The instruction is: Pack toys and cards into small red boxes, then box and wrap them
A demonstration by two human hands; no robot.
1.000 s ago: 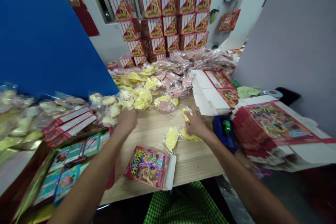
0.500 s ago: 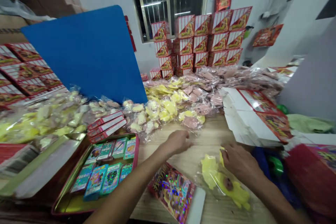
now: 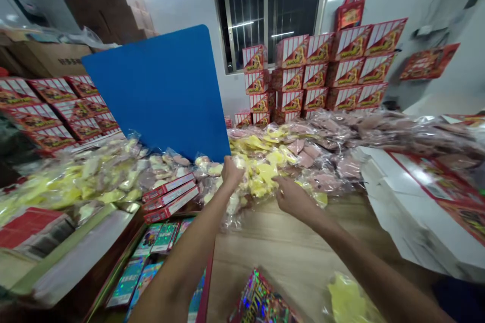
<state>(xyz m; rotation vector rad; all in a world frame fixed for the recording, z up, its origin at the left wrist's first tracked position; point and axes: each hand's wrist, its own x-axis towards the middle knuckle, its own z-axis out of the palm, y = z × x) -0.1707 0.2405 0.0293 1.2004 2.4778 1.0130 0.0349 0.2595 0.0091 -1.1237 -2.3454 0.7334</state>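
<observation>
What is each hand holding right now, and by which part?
Cannot be told: the left hand and right hand are both at the pile of yellow plastic-wrapped packets.

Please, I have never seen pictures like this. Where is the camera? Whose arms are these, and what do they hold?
These are a person's own two arms, seen from a camera worn on the head, looking forward and down. On the wooden table lie a heap of clear plastic bags with soft yellow and pink shapes, and a shiny printed box. The left hand is in the heap, and the right hand is at its edge. I cannot tell whether either grips a bag. Red printed boxes stand stacked behind.
</observation>
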